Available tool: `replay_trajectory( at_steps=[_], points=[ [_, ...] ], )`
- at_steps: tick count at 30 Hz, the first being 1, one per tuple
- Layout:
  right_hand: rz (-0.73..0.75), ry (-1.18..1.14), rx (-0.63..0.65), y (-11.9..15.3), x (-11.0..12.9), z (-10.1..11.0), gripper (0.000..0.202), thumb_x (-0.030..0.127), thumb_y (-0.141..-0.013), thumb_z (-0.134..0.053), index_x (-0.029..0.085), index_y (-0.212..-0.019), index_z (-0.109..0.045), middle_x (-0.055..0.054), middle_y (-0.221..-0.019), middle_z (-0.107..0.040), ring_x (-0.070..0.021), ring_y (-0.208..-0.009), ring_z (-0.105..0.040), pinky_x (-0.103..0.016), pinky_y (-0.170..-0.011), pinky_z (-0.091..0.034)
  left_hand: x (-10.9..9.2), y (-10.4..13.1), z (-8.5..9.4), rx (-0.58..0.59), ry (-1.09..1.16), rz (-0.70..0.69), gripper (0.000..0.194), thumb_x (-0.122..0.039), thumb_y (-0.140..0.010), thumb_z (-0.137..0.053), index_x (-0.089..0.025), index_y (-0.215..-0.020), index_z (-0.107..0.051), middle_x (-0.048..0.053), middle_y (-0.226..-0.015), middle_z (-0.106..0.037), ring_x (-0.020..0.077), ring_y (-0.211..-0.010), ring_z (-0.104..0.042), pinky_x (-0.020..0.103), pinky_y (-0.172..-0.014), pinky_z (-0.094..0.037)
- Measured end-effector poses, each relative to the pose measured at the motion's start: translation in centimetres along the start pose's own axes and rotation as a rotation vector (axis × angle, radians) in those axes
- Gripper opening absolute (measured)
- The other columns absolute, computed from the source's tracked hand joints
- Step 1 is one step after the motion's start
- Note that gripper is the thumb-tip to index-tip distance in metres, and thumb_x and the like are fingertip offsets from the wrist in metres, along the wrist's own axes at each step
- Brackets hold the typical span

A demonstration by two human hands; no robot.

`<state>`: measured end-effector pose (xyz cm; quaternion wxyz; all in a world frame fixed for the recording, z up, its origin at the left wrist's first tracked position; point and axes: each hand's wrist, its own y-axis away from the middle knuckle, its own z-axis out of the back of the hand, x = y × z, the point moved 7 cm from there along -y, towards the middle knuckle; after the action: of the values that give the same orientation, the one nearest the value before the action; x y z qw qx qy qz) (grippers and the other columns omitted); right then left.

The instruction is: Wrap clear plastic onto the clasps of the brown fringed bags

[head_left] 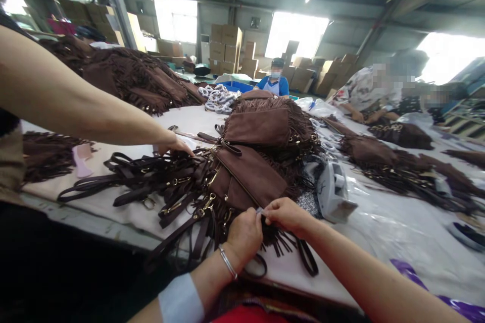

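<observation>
My left hand (244, 234), with a silver bangle on the wrist, is closed in a pinch at the front edge of a brown fringed bag (261, 174). Facing it, my right hand (286, 216) pinches too, and the fingertips of both hands nearly meet. Between them shows a small whitish, see-through piece (259, 210), too small to name. Dark fringe hangs just below my fingers. Another similar bag (257, 127) lies on the pile behind. Brown straps with gold clasps (207, 204) spread out to the left of my hands.
A co-worker's hand (174, 144) reaches into the straps from the left. A white tape dispenser (333, 192) stands right of the bags. A pink holder (82, 160) is at left. More brown bags (129, 78) are heaped behind; people work across the table (364, 255).
</observation>
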<state>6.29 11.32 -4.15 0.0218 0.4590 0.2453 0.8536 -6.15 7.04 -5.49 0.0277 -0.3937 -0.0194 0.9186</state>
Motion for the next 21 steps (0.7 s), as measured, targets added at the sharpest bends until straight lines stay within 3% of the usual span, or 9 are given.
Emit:
replay_trajectory(
  at_steps=[3,6,11,15,21],
  points=[
    [0.035,-0.05,-0.053,0.8,-0.5,0.1,0.014,0.022,-0.069,-0.058,0.014,-0.06,-0.067,0.003,-0.044,-0.054,-0.0057,-0.036,-0.035,-0.02,-0.038,-0.025,0.7,-0.4,0.0,0.04,0.377,0.15,0.024,-0.029,-0.089,-0.049,-0.019,-0.067,-0.054,0.003,-0.068,-0.053,0.0169,-0.066,-0.051,0.028,-0.063,-0.032],
    [0.062,-0.085,-0.126,1.0,-0.9,0.0,0.012,0.019,-0.066,-0.058,0.014,-0.057,-0.065,0.003,-0.044,-0.055,-0.0056,-0.038,-0.037,-0.02,-0.041,-0.027,1.1,-0.7,-0.9,0.156,0.692,0.327,0.028,-0.028,-0.085,-0.055,-0.018,-0.059,-0.05,-0.001,-0.061,-0.046,0.0122,-0.057,-0.041,0.025,-0.056,-0.029],
    [0.072,-0.129,-0.228,0.9,-1.4,-0.5,0.011,0.024,-0.068,-0.059,0.016,-0.063,-0.064,0.001,-0.05,-0.061,-0.008,-0.041,-0.044,-0.021,-0.043,-0.031,1.0,-0.1,-2.3,0.416,0.953,0.538,0.027,-0.039,-0.088,-0.047,-0.018,-0.071,-0.05,-0.009,-0.051,-0.03,0.0051,-0.039,-0.019,0.019,-0.041,-0.015],
    [0.084,-0.133,-0.275,0.8,-1.8,-0.8,0.015,0.032,-0.069,-0.06,0.017,-0.066,-0.064,0.001,-0.051,-0.063,-0.0106,-0.043,-0.049,-0.022,-0.045,-0.033,0.8,0.4,-2.9,0.602,1.158,0.663,0.026,-0.034,-0.091,-0.042,-0.017,-0.073,-0.049,-0.012,-0.051,-0.02,0.0032,-0.038,-0.01,0.015,-0.038,-0.009],
    [0.152,0.063,-0.418,1.7,-2.5,0.7,0.022,0.039,-0.071,-0.063,0.019,-0.062,-0.061,0.0,-0.051,-0.062,-0.0155,-0.051,-0.054,-0.026,-0.052,-0.036,1.3,0.7,-3.0,0.684,1.275,0.787,0.029,-0.03,-0.094,-0.036,-0.017,-0.07,-0.044,-0.011,-0.05,-0.017,0.0035,-0.036,-0.011,0.012,-0.036,-0.01]
  ],
)
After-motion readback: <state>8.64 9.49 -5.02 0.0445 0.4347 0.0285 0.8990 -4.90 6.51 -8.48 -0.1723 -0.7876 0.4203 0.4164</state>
